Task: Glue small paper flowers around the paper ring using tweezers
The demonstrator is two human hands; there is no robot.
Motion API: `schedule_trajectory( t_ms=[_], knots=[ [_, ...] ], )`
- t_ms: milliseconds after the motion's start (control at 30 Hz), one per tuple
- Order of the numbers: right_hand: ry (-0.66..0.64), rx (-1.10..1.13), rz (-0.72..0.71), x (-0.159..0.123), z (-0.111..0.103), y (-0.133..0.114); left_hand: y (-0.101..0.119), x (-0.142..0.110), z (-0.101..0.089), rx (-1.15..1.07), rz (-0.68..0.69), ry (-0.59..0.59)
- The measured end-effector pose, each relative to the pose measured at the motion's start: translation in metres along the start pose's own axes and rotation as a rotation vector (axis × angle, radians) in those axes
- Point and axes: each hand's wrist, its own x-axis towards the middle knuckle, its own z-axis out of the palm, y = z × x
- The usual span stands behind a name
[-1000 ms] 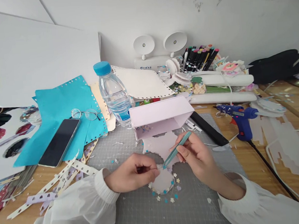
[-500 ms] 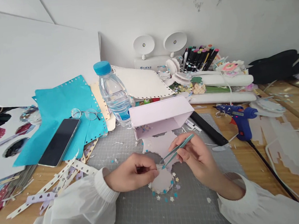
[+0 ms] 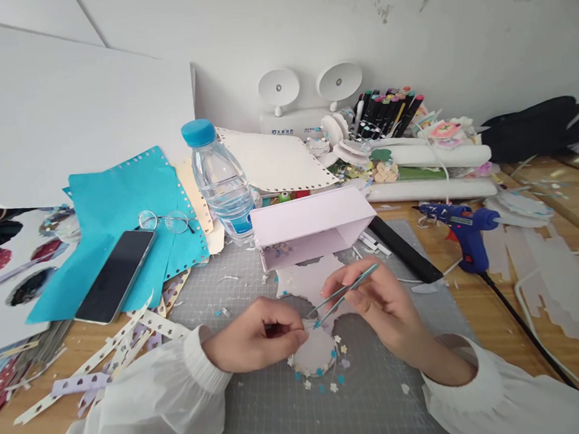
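Note:
My right hand (image 3: pixel 376 304) grips teal tweezers (image 3: pixel 343 295), whose tips point down-left at the top edge of a pale pink paper disc (image 3: pixel 315 354) on the grey cutting mat (image 3: pixel 264 406). The tweezers' arms are slightly apart. My left hand (image 3: pixel 259 336) is curled, with its fingertips pinching the disc's left edge. Several tiny teal and cream paper flowers (image 3: pixel 335 380) lie around the disc's rim. A scalloped pink paper piece (image 3: pixel 304 279) lies just behind the hands.
A pink folded paper box (image 3: pixel 310 225) stands behind the hands, with a water bottle (image 3: pixel 219 182), phone (image 3: pixel 116 274), glasses (image 3: pixel 167 220) and teal paper (image 3: pixel 118 204) at the left. A blue glue gun (image 3: pixel 463 230) stands at the right. Markers (image 3: pixel 386 112) stand at the back.
My right hand has shifted slightly left and tilted the tweezers flatter; their arms have spread apart a little. The left hand has stayed on the disc.

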Motion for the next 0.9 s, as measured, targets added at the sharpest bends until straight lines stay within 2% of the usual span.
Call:
schedule_trajectory(
  t_ms=[167, 367, 567, 767, 900],
  knots=[
    [-0.051, 0.111, 0.016, 0.0, 0.0005, -0.001, -0.0003, -0.0005, -0.0002, -0.017, -0.01, 0.001],
    [-0.041, 0.119, 0.0, 0.0004, -0.0003, -0.002, -0.0011, 0.0001, -0.0009, -0.027, -0.014, 0.009],
    [-0.059, 0.14, 0.043, 0.0004, -0.0023, -0.0011, -0.0005, 0.0004, -0.0003, -0.023, -0.014, 0.006],
    [0.029, 0.084, 0.124, 0.0034, -0.0004, -0.0011, -0.0031, 0.0, -0.0001, -0.071, -0.089, 0.11],
    [0.056, 0.105, 0.144, 0.0048, -0.0003, 0.0015, -0.0033, 0.0001, 0.0001, -0.099, -0.086, 0.124]
  ],
)
